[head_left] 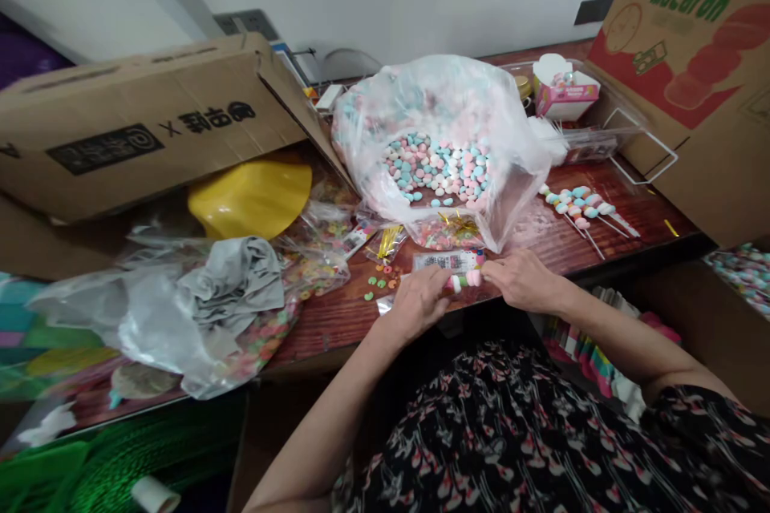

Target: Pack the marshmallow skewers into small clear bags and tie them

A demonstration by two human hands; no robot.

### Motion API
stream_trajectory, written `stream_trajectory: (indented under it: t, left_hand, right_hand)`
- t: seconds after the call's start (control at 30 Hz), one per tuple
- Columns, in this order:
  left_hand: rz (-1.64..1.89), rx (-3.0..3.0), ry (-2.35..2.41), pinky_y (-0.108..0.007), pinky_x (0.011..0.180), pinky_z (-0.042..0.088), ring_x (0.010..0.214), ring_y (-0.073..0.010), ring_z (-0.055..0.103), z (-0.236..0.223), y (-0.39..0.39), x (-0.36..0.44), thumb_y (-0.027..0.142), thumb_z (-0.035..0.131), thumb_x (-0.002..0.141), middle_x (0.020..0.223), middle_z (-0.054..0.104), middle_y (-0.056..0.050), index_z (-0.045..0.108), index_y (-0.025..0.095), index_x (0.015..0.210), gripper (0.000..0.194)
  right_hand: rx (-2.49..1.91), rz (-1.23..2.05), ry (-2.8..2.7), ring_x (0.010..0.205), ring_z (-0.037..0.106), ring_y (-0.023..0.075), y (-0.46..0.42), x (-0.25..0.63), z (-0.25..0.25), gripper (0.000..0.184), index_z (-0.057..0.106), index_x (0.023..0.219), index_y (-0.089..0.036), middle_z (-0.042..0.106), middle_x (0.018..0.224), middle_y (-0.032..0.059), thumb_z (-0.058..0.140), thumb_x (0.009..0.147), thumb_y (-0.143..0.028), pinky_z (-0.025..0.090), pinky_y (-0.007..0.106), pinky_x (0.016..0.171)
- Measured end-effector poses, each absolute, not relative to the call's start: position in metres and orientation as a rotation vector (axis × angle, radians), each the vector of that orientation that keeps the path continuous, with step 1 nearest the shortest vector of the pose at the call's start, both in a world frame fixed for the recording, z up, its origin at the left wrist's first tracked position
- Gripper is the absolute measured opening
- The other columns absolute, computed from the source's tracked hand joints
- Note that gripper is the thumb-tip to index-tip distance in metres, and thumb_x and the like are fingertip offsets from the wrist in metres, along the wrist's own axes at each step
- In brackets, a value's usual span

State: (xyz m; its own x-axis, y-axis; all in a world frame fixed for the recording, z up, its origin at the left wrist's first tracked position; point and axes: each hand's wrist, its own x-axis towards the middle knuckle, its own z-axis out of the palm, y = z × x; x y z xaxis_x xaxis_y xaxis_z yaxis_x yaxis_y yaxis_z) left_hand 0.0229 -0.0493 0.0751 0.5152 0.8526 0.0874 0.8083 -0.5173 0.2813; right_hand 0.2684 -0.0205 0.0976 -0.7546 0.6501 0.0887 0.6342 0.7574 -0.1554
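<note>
Between my hands, near the table's front edge, lies a short marshmallow skewer (468,280) with pink, white and green pieces. My left hand (419,298) is closed over its left part, which the fingers hide. At the right end my right hand (522,280) is closed, fingertips pinched by the last pink piece. Just behind them lies a clear printed wrapper (448,260). Beyond it a big clear plastic bag (433,88) stands open, full of pink, white and blue marshmallows (433,168). Several finished-looking marshmallow skewers (581,204) are stacked on the right.
Gold twist ties (391,242) and loose candy rings (380,282) lie left of my hands. Farther left are a grey cloth (241,280), a yellow sheet (253,194) and a cardboard box (138,128). A clear tray (601,146) and a tall Macaron carton (691,72) stand right.
</note>
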Motion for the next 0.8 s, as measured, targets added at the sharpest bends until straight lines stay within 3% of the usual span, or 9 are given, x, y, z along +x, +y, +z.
stream_trajectory:
  t: [0.27,0.4,0.5,0.57,0.67,0.8]
  left_hand:
    - [0.469,2.255,1.227,-0.027,0.072,0.048,0.077,-0.0167,0.063,0.058,-0.051,0.032,0.024,0.066,0.081,0.085,0.069,-0.005,0.066,0.016,0.091,0.013]
    - [0.484,2.217,1.138,-0.034,0.085,0.051,0.094,-0.0209,0.065,0.057,-0.050,0.027,0.028,0.071,0.078,0.107,0.070,-0.009,0.061,0.017,0.117,0.041]
    - [0.427,2.297,1.342,-0.043,0.097,0.046,0.111,-0.0273,0.060,0.058,-0.044,0.014,0.023,0.069,0.076,0.122,0.065,-0.016,0.052,0.015,0.131,0.057]
    - [0.342,2.306,1.471,-0.042,0.094,0.047,0.107,-0.0276,0.062,0.060,-0.037,0.003,0.016,0.063,0.077,0.114,0.067,-0.015,0.057,0.014,0.123,0.047]
    - [0.235,2.210,1.413,-0.029,0.075,0.047,0.080,-0.0198,0.062,0.064,-0.021,-0.007,0.008,0.054,0.075,0.085,0.068,-0.006,0.065,0.015,0.097,0.025]
    - [0.230,1.904,1.138,-0.020,0.061,0.037,0.063,-0.0113,0.047,0.070,-0.001,-0.012,0.022,0.060,0.077,0.066,0.053,0.004,0.061,0.015,0.078,0.007]
  right_hand:
    - [-0.944,0.138,-2.900,0.063,0.055,0.0148,-0.032,0.256,0.089,0.017,0.061,0.093,-0.014,0.071,0.084,0.0082,0.048,0.083,-0.009,0.021,0.030,0.058]
    - [-0.828,0.149,-2.866,0.062,0.052,0.0138,-0.017,0.262,0.084,0.014,0.062,0.091,-0.015,0.069,0.081,0.0063,0.050,0.085,-0.012,0.021,0.029,0.058]
    - [-0.830,0.154,-2.787,0.061,0.050,0.0131,-0.002,0.267,0.085,0.013,0.062,0.091,-0.016,0.069,0.078,0.0046,0.050,0.087,-0.015,0.021,0.029,0.058]
    - [-0.848,0.166,-2.730,0.059,0.049,0.0126,0.007,0.267,0.085,0.014,0.062,0.092,-0.016,0.068,0.074,0.0029,0.048,0.088,-0.015,0.021,0.029,0.058]
    - [-0.858,0.088,-2.678,0.058,0.047,0.0127,0.019,0.264,0.083,0.015,0.062,0.087,-0.017,0.065,0.070,0.0016,0.048,0.086,-0.011,0.021,0.030,0.058]
    - [-0.702,-0.106,-2.663,0.061,0.045,0.0134,0.033,0.260,0.082,0.017,0.061,0.084,-0.017,0.063,0.070,0.0016,0.047,0.086,-0.010,0.022,0.031,0.062]
